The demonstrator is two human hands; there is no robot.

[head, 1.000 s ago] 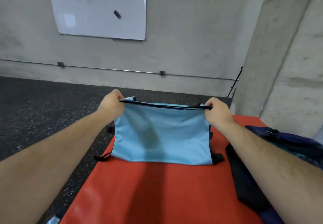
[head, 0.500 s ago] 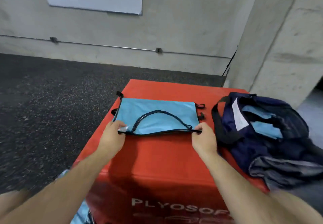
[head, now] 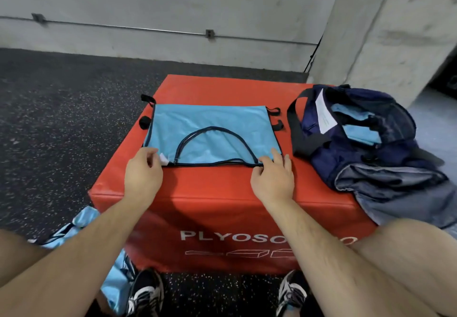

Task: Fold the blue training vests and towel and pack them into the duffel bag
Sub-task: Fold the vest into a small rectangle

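A light blue training vest (head: 210,129) with dark trim lies folded flat on the red plyo box (head: 222,193). My left hand (head: 142,176) pinches its near left corner beside a small white tag. My right hand (head: 272,178) holds the near right corner, thumb at the edge and fingers lying on the cloth. The navy duffel bag (head: 351,148) sits open on the box's right side, with folded blue vests (head: 358,129) and a white paper inside. A grey towel (head: 400,193) lies crumpled against the bag's near side and hangs over the box edge.
More blue vests (head: 74,227) lie on the speckled black floor by my left leg. My shoes (head: 146,292) stand against the box front. A concrete pillar (head: 385,32) rises right behind the bag, and a grey wall runs along the back.
The vest, held up in the air a second ago, has been laid down and folded toward me on the box. My view has tilted downward, and both hands have stayed at its near corners.
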